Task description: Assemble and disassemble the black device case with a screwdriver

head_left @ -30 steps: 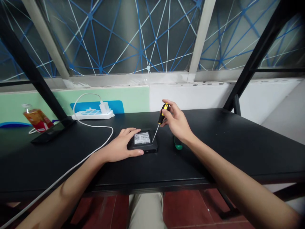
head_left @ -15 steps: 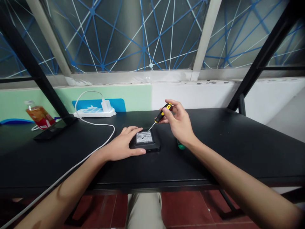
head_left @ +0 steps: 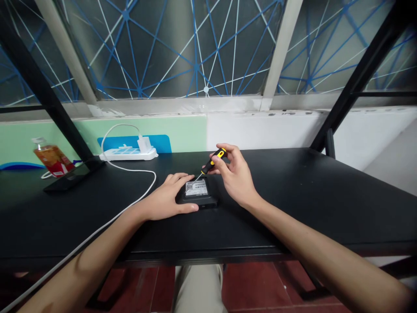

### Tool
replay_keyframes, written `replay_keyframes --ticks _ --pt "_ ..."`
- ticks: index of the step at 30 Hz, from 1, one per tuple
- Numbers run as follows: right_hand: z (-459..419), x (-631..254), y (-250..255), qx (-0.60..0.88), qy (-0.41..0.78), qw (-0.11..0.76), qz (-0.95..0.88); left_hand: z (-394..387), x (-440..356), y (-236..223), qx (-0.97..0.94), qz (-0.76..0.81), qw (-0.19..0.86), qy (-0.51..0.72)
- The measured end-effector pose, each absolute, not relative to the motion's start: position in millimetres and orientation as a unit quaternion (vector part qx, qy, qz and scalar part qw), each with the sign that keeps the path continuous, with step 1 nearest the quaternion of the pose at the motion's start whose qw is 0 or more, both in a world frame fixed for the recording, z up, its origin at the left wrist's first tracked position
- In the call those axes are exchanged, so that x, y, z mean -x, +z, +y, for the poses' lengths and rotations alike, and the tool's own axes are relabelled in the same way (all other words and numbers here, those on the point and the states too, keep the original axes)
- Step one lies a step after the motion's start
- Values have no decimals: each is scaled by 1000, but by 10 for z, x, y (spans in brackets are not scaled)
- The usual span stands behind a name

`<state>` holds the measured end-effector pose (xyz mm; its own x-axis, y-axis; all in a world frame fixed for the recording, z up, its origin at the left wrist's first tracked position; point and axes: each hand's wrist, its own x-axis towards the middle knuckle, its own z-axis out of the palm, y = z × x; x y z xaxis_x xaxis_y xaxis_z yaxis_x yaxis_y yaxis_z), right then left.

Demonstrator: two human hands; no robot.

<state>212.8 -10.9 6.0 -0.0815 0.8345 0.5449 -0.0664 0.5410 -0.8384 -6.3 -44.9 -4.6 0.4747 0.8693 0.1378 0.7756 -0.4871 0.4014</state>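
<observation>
Leftward and down the yellow-and-black screwdriver (head_left: 214, 161) has come since half a second ago, its tip passing from mid-label to the left rim of the black case (head_left: 208, 200); a green object seen earlier by the right wrist is now hidden behind it. Whether the thin tip touches the case is hard to tell, and the left hand (head_left: 166, 198) covers the case's left end. Small print on the white label (head_left: 198, 188) is unreadable; both forearms are cut off.

The case lies flat on a black table (head_left: 309, 195) near its front edge. Behind stand a power strip (head_left: 130, 154) with a white cable (head_left: 146, 171), a tilted bottle (head_left: 54, 160) and a patterned window (head_left: 172, 52).

The right hand (head_left: 235, 174) pinches the screwdriver's handle, fingers closed around it, tool slanting. The left hand, fingers and thumb spread wide, grips the case's far and near edges.
</observation>
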Motion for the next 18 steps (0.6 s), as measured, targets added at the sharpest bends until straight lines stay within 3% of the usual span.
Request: replay_keyframes --ticks 13,18 --pt "-110 -2124 43 281 410 586 -640 -441 62 -41 -847 487 141 158" --pt "-134 -2130 77 313 361 578 -662 -447 61 -30 -847 486 146 160"
